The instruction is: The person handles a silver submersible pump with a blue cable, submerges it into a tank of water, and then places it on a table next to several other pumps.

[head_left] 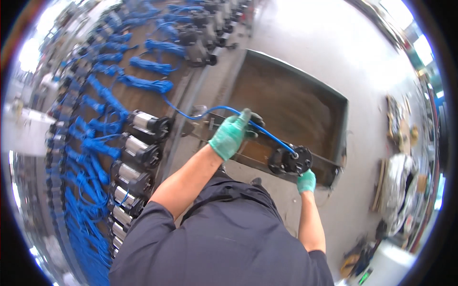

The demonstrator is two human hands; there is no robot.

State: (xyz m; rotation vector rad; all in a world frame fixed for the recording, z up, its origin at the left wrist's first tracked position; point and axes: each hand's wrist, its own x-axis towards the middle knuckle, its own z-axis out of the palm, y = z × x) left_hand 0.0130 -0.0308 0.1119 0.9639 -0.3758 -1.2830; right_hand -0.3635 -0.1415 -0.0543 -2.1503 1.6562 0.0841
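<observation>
We've got our left hand [230,135] clamped on the limp blue cable [267,134], right hand [306,181] gripping the heavy-looking black pump motor [289,160] from beneath, over the metal trough [291,102].

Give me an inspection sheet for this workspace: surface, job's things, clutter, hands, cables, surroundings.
Surface: grey concrete floor with a rusty open metal tray on it.
Job's things: black pump at the tray's near rim, blue cable running from its top.
Clutter: bags and scraps by the right edge.
Hands: left hand, green glove, grips the blue cable; right hand, green glove, holds the pump from below.
Cables: coiled blue cable bundles lie among the rows on the left.
Surroundings: rows of pumps on the left; a yellow and black object, lower right, too blurred to tell.
</observation>
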